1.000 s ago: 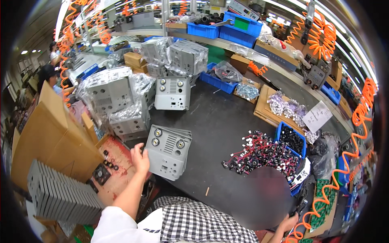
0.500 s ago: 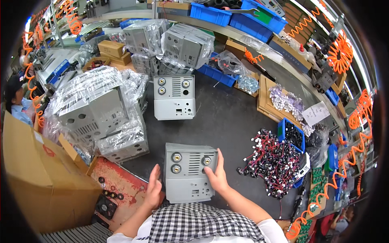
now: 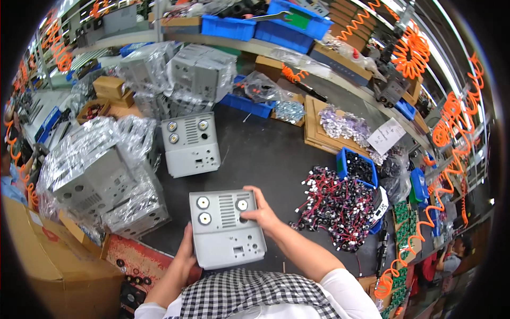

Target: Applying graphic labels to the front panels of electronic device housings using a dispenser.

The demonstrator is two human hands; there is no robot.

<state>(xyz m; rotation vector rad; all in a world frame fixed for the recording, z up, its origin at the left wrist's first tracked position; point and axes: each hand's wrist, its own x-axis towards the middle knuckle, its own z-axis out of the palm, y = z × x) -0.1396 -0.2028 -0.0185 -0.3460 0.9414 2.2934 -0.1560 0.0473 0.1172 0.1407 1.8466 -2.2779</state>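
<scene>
A grey sheet-metal panel [image 3: 226, 228] with vent slots, round holes and three round fittings with pale hex nuts is in front of me, close to my checkered apron. My right hand [image 3: 260, 212] grips its upper right edge, with the thumb on the face beside the right fitting and the fingers behind. Against the left edge lies my left hand [image 3: 186, 250], its fingers partly hidden behind the metal. Farther off on the dark table, a similar grey panel [image 3: 191, 146] with three fittings lies slightly turned.
Plastic-wrapped grey panels [image 3: 95, 181] are stacked at left, above a cardboard box [image 3: 69, 266]. On the right are a heap of red-and-black wired connectors [image 3: 337, 212] and a blue bin [image 3: 342, 159] of black parts. An orange coiled hose [image 3: 425, 234] hangs at far right.
My left hand has closed in from beside the panel to its left edge. The right hand keeps its grip at the upper right. The whole view has shifted and tilted.
</scene>
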